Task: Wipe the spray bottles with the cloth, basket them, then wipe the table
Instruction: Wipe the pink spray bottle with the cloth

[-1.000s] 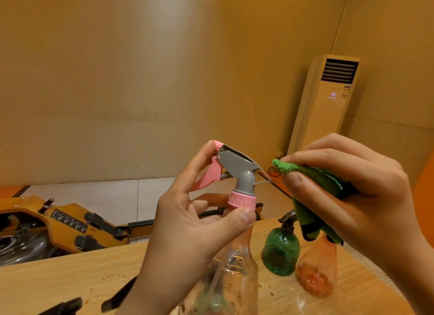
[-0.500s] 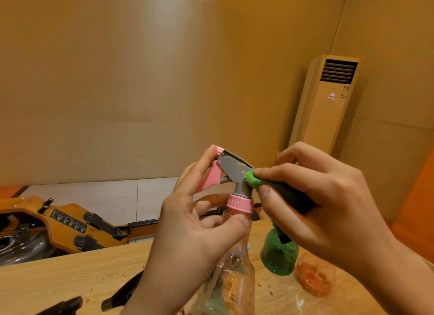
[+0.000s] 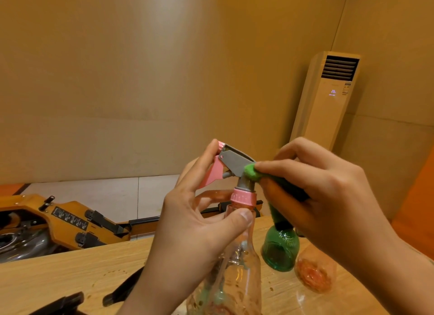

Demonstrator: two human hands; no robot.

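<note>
Three spray bottles in view. Item one: clear spray bottle (image 3: pixel 234 272) with pink collar, pink trigger and grey spray head (image 3: pixel 236 164), held upright above the desk (image 3: pixel 58 274). The left hand (image 3: pixel 187 234) grasps it, thumb pressed across the neck just under the collar, forefinger reaching up to the pink nozzle tip. Item two: green cloth (image 3: pixel 252 172), bunched and pinched in the fingers of the right hand (image 3: pixel 328 197), its front fold touching the rear of the grey head where head meets stem. One second ago the cloth was held clear of the head, to its right; half a second ago it had reached the head; now it sits slightly lower, against the base of the head, and the right hand has come nearer the camera and covers more of the bottles behind. The left hand's grip is unchanged. Item three: green spray bottle (image 3: pixel 279 251), standing on the desk behind the right hand, top hidden by cloth and fingers. Item four: orange-tinted spray bottle (image 3: pixel 314 274), just beside the green one to its right, upper part hidden by the wrist. Background: standing air conditioner (image 3: pixel 326 98) in the room corner; wooden machine with black clamps (image 3: pixel 70 223) beyond the desk's far edge. Dark objects at the desk's near edge, not identifiable.
</note>
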